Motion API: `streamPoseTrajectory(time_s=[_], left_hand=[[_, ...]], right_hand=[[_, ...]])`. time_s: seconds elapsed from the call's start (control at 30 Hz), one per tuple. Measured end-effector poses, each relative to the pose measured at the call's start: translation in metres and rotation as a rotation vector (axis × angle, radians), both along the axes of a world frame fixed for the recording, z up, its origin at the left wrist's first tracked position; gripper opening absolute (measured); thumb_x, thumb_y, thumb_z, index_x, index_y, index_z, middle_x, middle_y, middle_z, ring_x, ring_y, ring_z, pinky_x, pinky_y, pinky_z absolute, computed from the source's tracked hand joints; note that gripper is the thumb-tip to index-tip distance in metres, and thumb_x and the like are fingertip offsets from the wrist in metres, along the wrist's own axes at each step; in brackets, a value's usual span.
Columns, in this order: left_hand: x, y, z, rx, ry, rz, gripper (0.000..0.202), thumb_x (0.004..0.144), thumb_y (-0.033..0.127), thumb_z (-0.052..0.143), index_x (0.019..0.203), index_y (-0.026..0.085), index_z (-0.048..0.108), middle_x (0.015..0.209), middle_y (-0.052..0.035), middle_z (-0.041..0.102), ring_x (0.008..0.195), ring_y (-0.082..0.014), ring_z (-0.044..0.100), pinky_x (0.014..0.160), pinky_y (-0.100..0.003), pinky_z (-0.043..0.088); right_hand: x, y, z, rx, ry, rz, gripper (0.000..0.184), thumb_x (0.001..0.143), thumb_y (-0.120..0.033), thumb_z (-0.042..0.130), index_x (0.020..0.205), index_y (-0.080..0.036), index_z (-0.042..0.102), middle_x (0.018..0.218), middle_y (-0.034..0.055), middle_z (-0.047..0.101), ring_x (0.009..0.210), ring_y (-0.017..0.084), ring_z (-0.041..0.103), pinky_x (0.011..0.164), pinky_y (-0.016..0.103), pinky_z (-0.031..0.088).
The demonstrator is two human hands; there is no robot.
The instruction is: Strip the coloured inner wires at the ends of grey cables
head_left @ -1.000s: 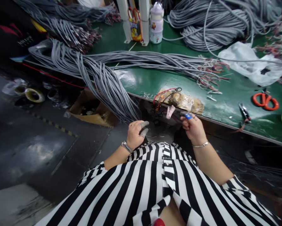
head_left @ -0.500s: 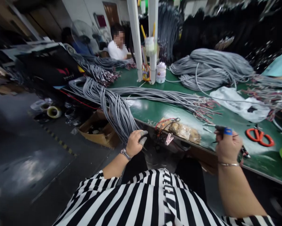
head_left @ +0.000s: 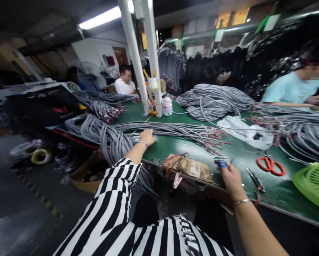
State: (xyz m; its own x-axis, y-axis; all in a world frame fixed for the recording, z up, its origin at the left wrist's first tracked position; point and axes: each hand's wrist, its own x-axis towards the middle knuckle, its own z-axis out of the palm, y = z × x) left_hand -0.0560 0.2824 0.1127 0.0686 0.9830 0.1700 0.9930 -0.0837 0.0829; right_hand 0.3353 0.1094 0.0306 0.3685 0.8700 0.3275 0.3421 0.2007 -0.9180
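My left hand (head_left: 147,137) reaches over the front edge of the bundle of grey cables (head_left: 172,127) on the green table. Its fingertips are hidden, so whether they grip a cable cannot be told. My right hand (head_left: 231,177) is closed above the table's front edge, with blue tape round one finger and a dark covering on its tip. A thin dark pointed thing (head_left: 231,163) sticks up from its grip; its kind is unclear. Red-handled scissors (head_left: 270,165) and metal pliers (head_left: 255,180) lie right of this hand.
A block wrapped in brown tape (head_left: 193,168), with wires and a pink clip (head_left: 177,180), sits at the table edge. A plastic bag (head_left: 246,131), coiled grey cables (head_left: 212,101) and a green basket (head_left: 314,185) are on the table (head_left: 172,151). Two people sit beyond; white posts (head_left: 134,53) rise mid-table.
My left hand has moved forward from near my lap onto the cables on the table. My right hand still holds the thin dark thing. The view has tilted up and turned right.
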Motion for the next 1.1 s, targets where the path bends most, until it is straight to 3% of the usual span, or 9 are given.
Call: streamPoseTrajectory(time_s=[0.07,0.23,0.4,0.57,0.7,0.8,0.9,1.0,1.1], left_hand=[[-0.001,0.012,0.006,-0.078,0.016,0.024,0.047,0.083,0.036,0.055,0.12,0.006,0.06,0.118,-0.0239,0.065,0.113,-0.0353,0.06,0.093,-0.043,0.046],[0.036,0.022,0.003,-0.255,0.047,-0.198,0.032,0.079,0.047,0.059,0.084,0.018,0.071,0.083,-0.006,0.072,0.084,-0.0222,0.066,0.075,-0.028,0.049],[0.076,0.027,0.004,-0.152,0.063,-0.218,0.037,0.083,0.05,0.053,0.101,0.02,0.068,0.117,-0.0095,0.067,0.111,-0.0254,0.06,0.093,-0.031,0.045],[0.038,0.029,0.015,-0.134,0.097,0.101,0.051,0.085,0.047,0.048,0.115,0.007,0.058,0.122,-0.028,0.06,0.115,-0.0382,0.058,0.092,-0.047,0.046],[0.001,0.022,0.023,-0.252,0.106,0.111,0.046,0.078,0.051,0.055,0.101,0.012,0.062,0.107,-0.0212,0.068,0.104,-0.0358,0.062,0.086,-0.043,0.048],[0.0,0.015,0.032,-0.385,0.079,-0.011,0.034,0.075,0.049,0.059,0.082,0.016,0.063,0.08,-0.0087,0.069,0.082,-0.0246,0.065,0.073,-0.031,0.049],[0.033,0.004,0.046,-0.452,0.002,-0.209,0.032,0.077,0.049,0.057,0.077,0.018,0.062,0.065,0.0001,0.059,0.065,-0.0148,0.056,0.063,-0.024,0.044],[0.09,-0.017,0.062,-0.228,-0.165,-0.625,0.042,0.079,0.056,0.056,0.068,0.015,0.057,0.061,0.0014,0.051,0.06,-0.0115,0.043,0.059,-0.024,0.037],[0.143,-0.052,0.083,-0.067,-0.274,-0.841,0.043,0.082,0.056,0.055,0.068,0.015,0.056,0.06,0.0026,0.048,0.059,-0.0102,0.038,0.058,-0.024,0.033]], right_hand=[[-0.003,-0.001,0.005,-0.02,-0.021,-0.011,0.04,0.081,-0.055,0.058,0.071,-0.018,0.069,0.061,0.0037,0.062,0.055,0.017,0.052,0.056,0.03,0.04],[-0.007,-0.001,0.011,-0.059,-0.015,0.008,0.038,0.081,-0.053,0.055,0.078,-0.018,0.071,0.066,0.005,0.065,0.063,0.02,0.056,0.063,0.032,0.043],[-0.007,-0.002,0.012,-0.063,-0.011,-0.003,0.041,0.08,-0.055,0.054,0.073,-0.018,0.069,0.064,0.0049,0.064,0.061,0.019,0.054,0.062,0.031,0.041],[-0.008,-0.002,0.012,-0.048,0.01,-0.002,0.04,0.079,-0.056,0.055,0.069,-0.019,0.067,0.063,0.0046,0.065,0.061,0.02,0.055,0.062,0.031,0.041],[-0.009,0.0,0.011,-0.043,0.011,0.012,0.038,0.079,-0.055,0.056,0.072,-0.02,0.069,0.063,0.0042,0.065,0.061,0.02,0.056,0.061,0.031,0.041],[-0.009,0.001,0.011,-0.038,0.019,0.021,0.035,0.078,-0.053,0.057,0.071,-0.021,0.067,0.062,0.0035,0.065,0.06,0.019,0.054,0.061,0.031,0.04],[-0.009,0.001,0.012,-0.028,0.012,0.029,0.034,0.078,-0.053,0.058,0.064,-0.022,0.063,0.06,0.0027,0.063,0.059,0.018,0.052,0.06,0.031,0.038],[-0.008,0.001,0.011,-0.025,0.0,0.02,0.035,0.078,-0.053,0.058,0.063,-0.021,0.063,0.06,0.003,0.063,0.059,0.018,0.051,0.06,0.031,0.038],[-0.006,0.0,0.008,-0.013,0.066,-0.018,0.037,0.078,-0.054,0.058,0.067,-0.02,0.065,0.059,0.0025,0.061,0.057,0.018,0.051,0.059,0.03,0.038]])
